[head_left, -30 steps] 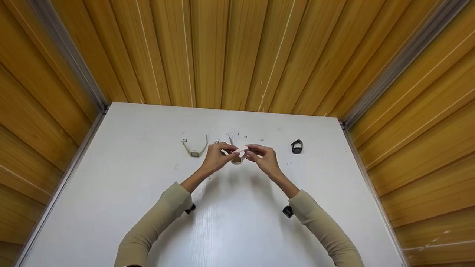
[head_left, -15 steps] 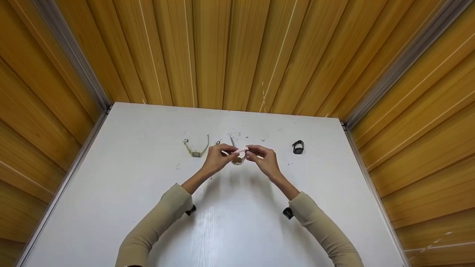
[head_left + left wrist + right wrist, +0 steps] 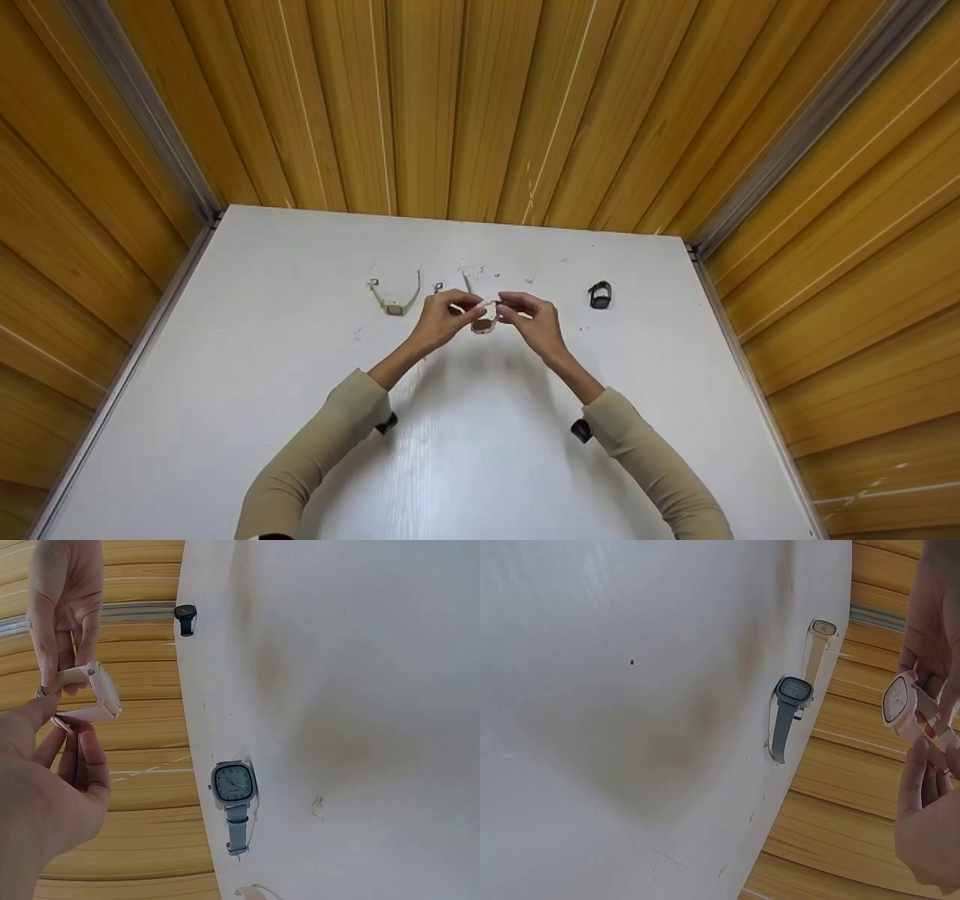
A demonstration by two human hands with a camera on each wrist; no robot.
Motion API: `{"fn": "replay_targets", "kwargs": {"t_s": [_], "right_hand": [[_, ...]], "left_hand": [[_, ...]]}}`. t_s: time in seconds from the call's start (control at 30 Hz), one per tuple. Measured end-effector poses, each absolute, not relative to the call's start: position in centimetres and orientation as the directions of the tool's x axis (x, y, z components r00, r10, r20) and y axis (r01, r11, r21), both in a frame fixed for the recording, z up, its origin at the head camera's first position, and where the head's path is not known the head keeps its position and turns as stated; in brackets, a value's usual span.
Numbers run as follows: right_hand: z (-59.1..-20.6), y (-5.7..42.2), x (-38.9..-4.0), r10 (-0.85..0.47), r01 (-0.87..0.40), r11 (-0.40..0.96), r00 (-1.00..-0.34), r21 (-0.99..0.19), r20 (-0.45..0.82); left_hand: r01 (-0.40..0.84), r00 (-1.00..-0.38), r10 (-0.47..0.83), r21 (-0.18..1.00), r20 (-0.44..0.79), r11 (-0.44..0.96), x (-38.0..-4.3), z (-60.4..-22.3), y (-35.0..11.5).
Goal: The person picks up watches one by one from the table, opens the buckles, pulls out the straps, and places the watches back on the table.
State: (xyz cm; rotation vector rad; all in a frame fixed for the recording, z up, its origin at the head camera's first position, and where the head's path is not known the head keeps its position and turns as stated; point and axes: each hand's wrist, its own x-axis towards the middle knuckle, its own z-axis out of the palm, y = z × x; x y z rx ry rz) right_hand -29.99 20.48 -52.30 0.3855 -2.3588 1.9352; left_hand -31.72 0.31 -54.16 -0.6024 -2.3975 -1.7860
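A pale pink wristwatch point(image 3: 484, 326) hangs above the table, its case lowest in the head view and its strap bent into a loop. My left hand point(image 3: 442, 315) pinches one part of the strap between thumb and fingers. On the other side my right hand point(image 3: 534, 319) pinches the strap near the buckle. In the left wrist view the watch's case point(image 3: 107, 690) faces away from the fingers; the right wrist view shows its white dial point(image 3: 896, 700). Fingertips hide part of the strap ends. Behind the hands lies a grey-blue wristwatch point(image 3: 793, 690), partly covered in the head view.
On the white table point(image 3: 300, 420), a cream wristwatch point(image 3: 394, 309) lies left of the hands with its strap spread. A black wristwatch point(image 3: 600, 296) stands to the right, strap looped. Wood-patterned panels point(image 3: 420, 112) rise beyond the table's back edge and along both sides.
The pink wristwatch's case has swung slightly to the right and its strap has shifted between the fingertips. Both hands stay in nearly the same place.
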Motion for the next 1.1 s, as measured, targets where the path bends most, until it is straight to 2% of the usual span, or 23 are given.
{"fn": "replay_targets", "kwargs": {"t_s": [0.27, 0.5, 0.73, 1.1], "right_hand": [[-51.0, 19.8, -28.9, -0.154, -0.314, 0.205, -0.946, -0.927, 0.287], [-51.3, 19.4, -28.9, -0.092, -0.277, 0.139, -0.96, -0.951, 0.266], [-54.1, 19.7, -30.1, -0.027, -0.247, 0.094, -0.969, -0.964, 0.246], [-54.1, 19.7, -30.1, 0.033, -0.187, 0.006, -0.982, -0.982, 0.187]], "left_hand": [[0.386, -0.912, 0.25, 0.886, 0.325, 0.256, -31.8, -54.2, 0.2], [0.358, -0.924, 0.235, 0.897, 0.301, 0.257, -31.7, -54.2, 0.3], [0.334, -0.931, 0.231, 0.914, 0.282, 0.229, -31.5, -54.4, 0.4], [0.334, -0.934, 0.209, 0.918, 0.291, 0.212, -31.4, -55.1, 0.4]]}}
